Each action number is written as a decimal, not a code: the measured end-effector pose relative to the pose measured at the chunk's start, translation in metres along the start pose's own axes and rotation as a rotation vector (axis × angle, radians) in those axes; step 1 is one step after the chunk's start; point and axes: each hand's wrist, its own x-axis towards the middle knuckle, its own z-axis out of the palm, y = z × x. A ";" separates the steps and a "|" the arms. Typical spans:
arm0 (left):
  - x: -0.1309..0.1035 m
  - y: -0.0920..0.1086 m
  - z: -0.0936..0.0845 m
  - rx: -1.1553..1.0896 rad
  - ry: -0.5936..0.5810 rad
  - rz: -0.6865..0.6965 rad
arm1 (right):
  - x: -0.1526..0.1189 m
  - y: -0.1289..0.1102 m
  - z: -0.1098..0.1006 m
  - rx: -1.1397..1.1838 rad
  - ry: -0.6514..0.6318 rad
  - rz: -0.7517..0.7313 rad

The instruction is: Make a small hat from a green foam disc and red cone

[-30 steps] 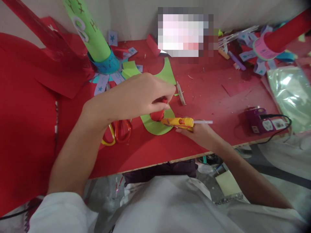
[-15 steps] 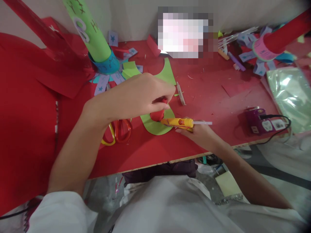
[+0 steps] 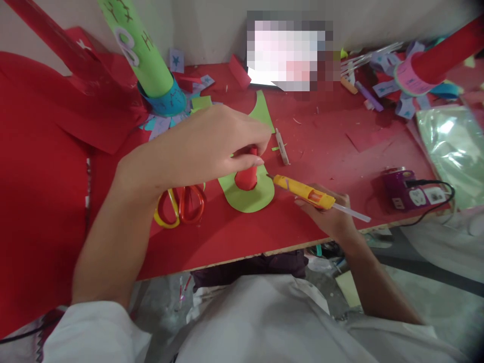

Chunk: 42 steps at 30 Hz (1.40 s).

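Observation:
My left hand is closed around the top of a small red paper cone. That cone stands upright on a rounded piece of green paper, whose far part my hand covers. On the right, my right hand grips a yellow hot glue gun, with a clear glue stick jutting from its rear. The gun's nozzle points at the green paper's right edge, a short way from the cone. Left of the paper, below my left wrist, lie scissors with yellow and red handles.
A green paper tube in a blue ring stands at back left. A pale cutter-like tool and a green offcut lie beyond my hands. To the right are a purple device with a black cable and a clear plastic packet.
My right hand has drawn the glue gun back to the right, away from the cone's base, and tilted it. My left hand still holds the cone in nearly the same place.

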 end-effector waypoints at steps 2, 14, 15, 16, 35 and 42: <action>0.000 0.004 -0.004 0.019 -0.013 -0.028 | -0.006 0.004 0.003 -0.061 0.071 0.026; -0.007 -0.016 -0.019 -0.216 0.110 -0.236 | -0.019 0.028 0.024 -0.140 0.326 -0.085; -0.005 -0.025 -0.014 -0.314 0.098 -0.264 | -0.019 0.029 0.025 -0.147 0.342 -0.091; -0.004 -0.034 -0.008 -0.418 0.085 -0.289 | -0.018 0.030 0.026 -0.156 0.354 -0.092; 0.011 -0.104 0.059 -1.023 0.082 -0.638 | -0.012 0.031 0.026 -0.213 0.381 -0.053; 0.011 -0.096 0.052 -0.843 0.156 -0.444 | -0.013 0.026 0.023 -0.182 0.383 -0.071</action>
